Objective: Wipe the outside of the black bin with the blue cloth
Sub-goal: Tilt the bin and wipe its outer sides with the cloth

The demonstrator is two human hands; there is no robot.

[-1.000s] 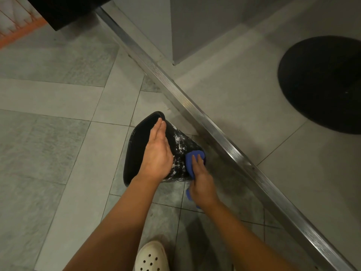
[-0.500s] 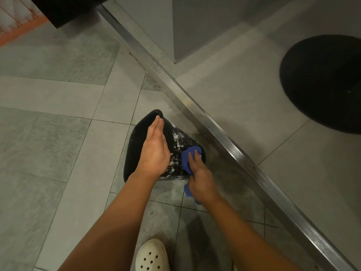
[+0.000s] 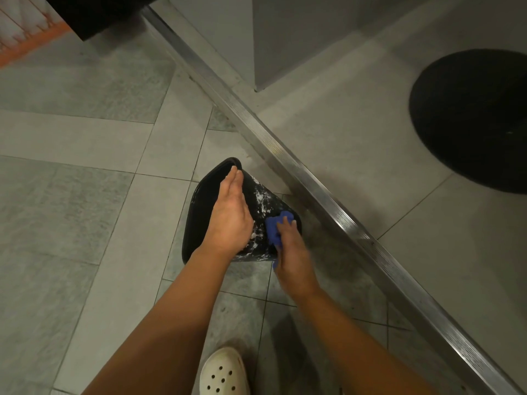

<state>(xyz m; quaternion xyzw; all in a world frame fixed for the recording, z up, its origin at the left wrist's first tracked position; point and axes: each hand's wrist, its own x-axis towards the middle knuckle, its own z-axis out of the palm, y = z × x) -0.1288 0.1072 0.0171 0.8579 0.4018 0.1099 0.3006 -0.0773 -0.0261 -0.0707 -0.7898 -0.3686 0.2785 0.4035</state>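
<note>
Left hand point(image 3: 229, 215) lies flat, fingers straight and together, on the tipped black bin point(image 3: 196, 223) beneath it. Right hand point(image 3: 291, 252), blurred, presses the bunched blue cloth point(image 3: 273, 228) with extended fingers against the bin's white-streaked outer wall, just beside the left hand.

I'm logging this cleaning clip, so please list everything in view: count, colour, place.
bin: 1, black with white smears, tipped on the floor beside the track
cloth: 1, blue, against the bin's side
track: 1, silver, diagonal across the floor
mat: 1, black, round, right edge
tiles: many, grey, floor
block: 1, black, top left
shoe: 1, white, bottom centre
left hand: 1, flat on the bin
right hand: 1, on the cloth, blurred
</note>
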